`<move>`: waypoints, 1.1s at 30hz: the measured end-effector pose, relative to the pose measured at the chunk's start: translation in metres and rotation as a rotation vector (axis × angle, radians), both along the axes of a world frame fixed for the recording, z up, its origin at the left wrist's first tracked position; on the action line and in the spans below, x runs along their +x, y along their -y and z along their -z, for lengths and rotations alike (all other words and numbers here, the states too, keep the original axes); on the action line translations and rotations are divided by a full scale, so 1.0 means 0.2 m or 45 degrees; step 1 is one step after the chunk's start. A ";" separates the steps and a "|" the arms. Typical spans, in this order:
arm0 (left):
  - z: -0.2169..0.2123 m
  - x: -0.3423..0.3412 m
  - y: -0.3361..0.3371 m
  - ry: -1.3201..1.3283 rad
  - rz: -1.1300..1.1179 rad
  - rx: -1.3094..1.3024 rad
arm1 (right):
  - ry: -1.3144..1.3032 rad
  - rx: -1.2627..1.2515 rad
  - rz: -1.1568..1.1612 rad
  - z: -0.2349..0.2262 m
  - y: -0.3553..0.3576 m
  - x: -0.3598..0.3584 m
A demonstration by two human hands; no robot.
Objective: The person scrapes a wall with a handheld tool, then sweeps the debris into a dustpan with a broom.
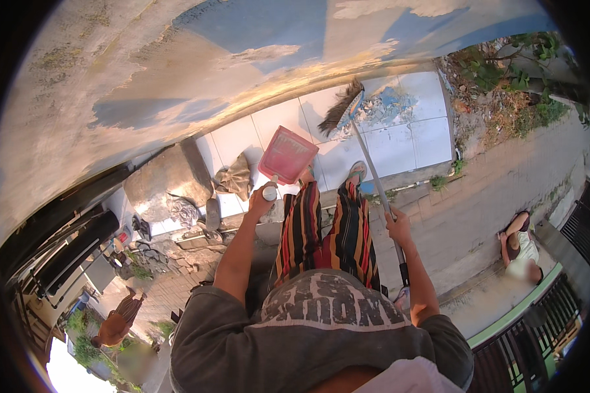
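Note:
My left hand (260, 203) is closed round the upright handle of a red dustpan (287, 156), whose pale round end shows beside the fingers. The dustpan is over the white tiles by my feet, its wide edge turned toward the wall. In my right hand (398, 228) is the grey stick of a broom (368, 154). Its dark, bushy bristles (337, 110) rest on the tiles near the wall. Right beside the broom head lies a patch of blue and white paint flakes (392, 107).
A peeling blue and beige wall (242, 59) runs along the tiled ledge (419, 147). A crumpled brown cloth (235, 177) lies left of the dustpan. Plants and rubble (505, 98) are beyond the right end. One person (521, 252) sits at right; another (118, 321) is at lower left.

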State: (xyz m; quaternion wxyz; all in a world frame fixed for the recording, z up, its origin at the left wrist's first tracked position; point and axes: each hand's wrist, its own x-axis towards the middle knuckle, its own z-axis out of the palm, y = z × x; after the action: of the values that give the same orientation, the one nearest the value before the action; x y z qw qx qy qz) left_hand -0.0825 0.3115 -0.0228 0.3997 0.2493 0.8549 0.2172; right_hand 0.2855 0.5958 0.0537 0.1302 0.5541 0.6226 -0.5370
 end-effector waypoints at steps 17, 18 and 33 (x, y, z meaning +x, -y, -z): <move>0.33 -0.19 -0.68 0.056 0.486 -0.222 | 0.936 0.830 -0.712 -0.50 -1.52 0.61; 0.33 -0.20 -0.71 0.076 0.465 -0.230 | 0.958 0.850 -0.716 -0.41 -1.55 0.57; 0.44 -0.08 -0.86 -0.052 0.512 -0.144 | 0.920 0.838 -0.887 0.13 -1.47 0.43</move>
State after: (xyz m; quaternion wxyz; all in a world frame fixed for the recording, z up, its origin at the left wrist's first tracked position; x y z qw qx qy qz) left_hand -0.0988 0.4825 -0.1103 0.4309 0.3966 0.8067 0.0794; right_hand 0.3716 0.8899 0.0285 0.3236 0.4760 0.8175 -0.0192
